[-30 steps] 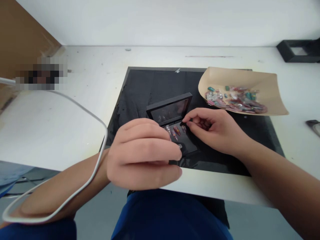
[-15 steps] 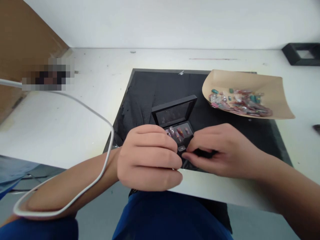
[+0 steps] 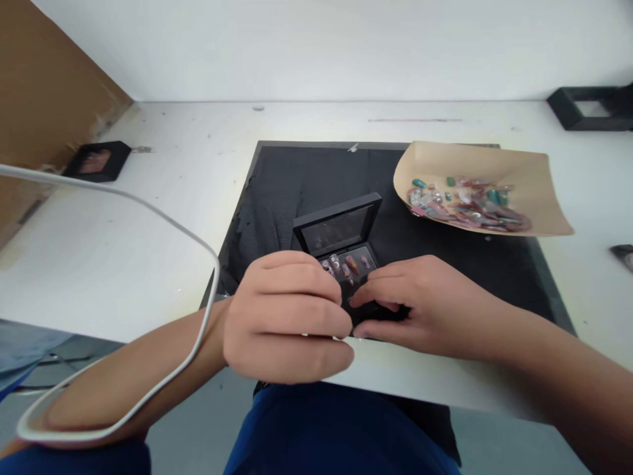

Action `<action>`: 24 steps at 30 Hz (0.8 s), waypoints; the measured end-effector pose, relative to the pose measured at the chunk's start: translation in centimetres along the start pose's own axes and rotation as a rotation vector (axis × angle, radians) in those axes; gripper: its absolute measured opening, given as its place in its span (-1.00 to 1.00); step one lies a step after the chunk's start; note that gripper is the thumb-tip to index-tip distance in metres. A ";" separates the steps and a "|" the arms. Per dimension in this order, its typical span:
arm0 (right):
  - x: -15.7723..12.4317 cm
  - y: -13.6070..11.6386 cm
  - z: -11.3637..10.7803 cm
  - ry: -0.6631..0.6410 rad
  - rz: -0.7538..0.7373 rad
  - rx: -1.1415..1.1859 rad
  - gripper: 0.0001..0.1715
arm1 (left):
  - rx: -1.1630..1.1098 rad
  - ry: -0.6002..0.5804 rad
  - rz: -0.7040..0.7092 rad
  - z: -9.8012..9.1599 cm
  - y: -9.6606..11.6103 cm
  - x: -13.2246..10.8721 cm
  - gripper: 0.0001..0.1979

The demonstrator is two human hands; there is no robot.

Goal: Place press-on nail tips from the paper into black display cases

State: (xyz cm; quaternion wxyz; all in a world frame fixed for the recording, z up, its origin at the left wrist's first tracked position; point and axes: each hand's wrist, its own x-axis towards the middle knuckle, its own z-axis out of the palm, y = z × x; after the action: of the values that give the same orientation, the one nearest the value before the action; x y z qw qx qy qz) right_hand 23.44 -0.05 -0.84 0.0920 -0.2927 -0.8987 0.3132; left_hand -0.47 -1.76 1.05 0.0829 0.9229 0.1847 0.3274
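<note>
A small black display case (image 3: 357, 256) stands with its windowed lid (image 3: 337, 228) raised, and several decorated false nails (image 3: 351, 264) lie on its dark lining. My left hand (image 3: 289, 318) is closed in front of the case's left side, its back towards me; its fingertips and anything in them are hidden. From the right, my right hand (image 3: 420, 307) reaches over the case's near part. Its index fingertip presses inside while the thumb sits at the near edge, the case's dark body between them. The hands cover the near half of the case.
A brown paper tray (image 3: 537, 194) of many loose false nails stands at the right on a black mat (image 3: 321, 171). Another black case (image 3: 99, 161) lies far left, and a black frame (image 3: 586, 112) far right. A white cable (image 3: 163, 218) loops over my left arm.
My right hand has shifted left over the case, its index finger now covering the small clear piece that showed there before. The whole view has shifted slightly. My left hand stays closed.
</note>
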 end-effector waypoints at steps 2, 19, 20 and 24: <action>0.1 0.0 0.0 0.018 0.020 -0.012 -0.77 | 0.000 0.042 0.138 0.0 -0.3 0.2 -0.84; 0.1 -0.3 0.0 0.059 -0.014 0.041 -0.86 | -0.067 0.065 0.175 0.9 -0.8 0.4 -0.88; 0.1 -0.3 -0.2 0.067 -0.025 0.102 -0.87 | -0.066 0.057 0.178 0.9 -0.8 0.5 -0.88; -0.1 -0.2 -0.7 0.134 -0.033 0.366 -0.90 | -0.080 0.043 0.195 1.2 -0.9 0.7 -0.86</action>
State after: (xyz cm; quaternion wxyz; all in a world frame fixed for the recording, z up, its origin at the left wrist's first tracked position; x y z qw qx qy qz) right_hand 23.66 0.16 -0.21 0.2085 -0.2767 -0.8233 0.4496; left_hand 0.48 -0.72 0.29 0.0834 0.9253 0.0826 0.3607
